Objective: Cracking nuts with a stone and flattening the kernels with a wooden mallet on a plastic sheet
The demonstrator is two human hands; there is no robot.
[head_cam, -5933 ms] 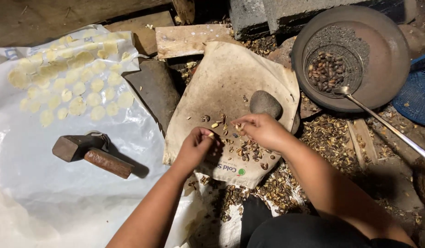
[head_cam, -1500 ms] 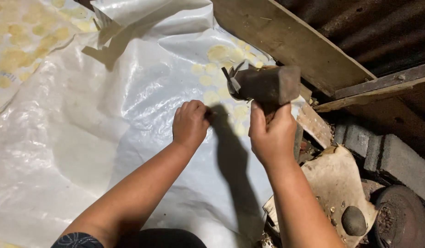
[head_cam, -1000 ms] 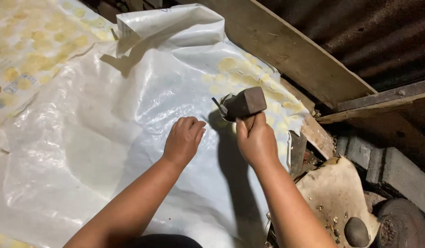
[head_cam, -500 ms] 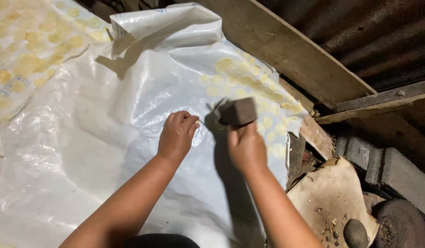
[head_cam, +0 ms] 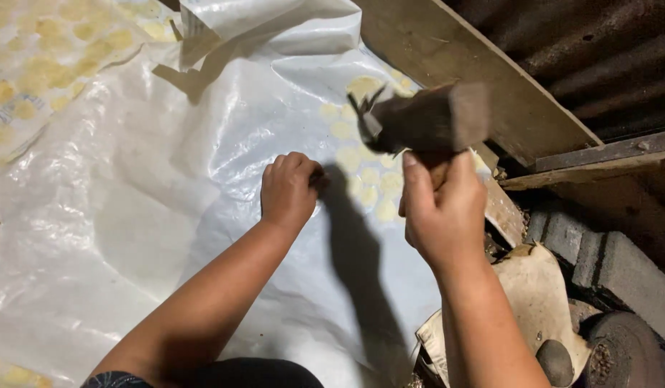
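Head view. The right hand (head_cam: 442, 215) is raised above a white plastic sheet (head_cam: 131, 215), its fingers wrapped tightly around the handle of a hammer (head_cam: 426, 122) whose blurred dark head sits just above the fist. The left hand (head_cam: 289, 190) rests on the sheet, fingers curled together and pressed down; what they pinch cannot be told. Flattened pale yellow discs (head_cam: 365, 179) lie on the sheet between and beyond the hands. A wooden plank (head_cam: 483, 79) borders the sheet's far edge.
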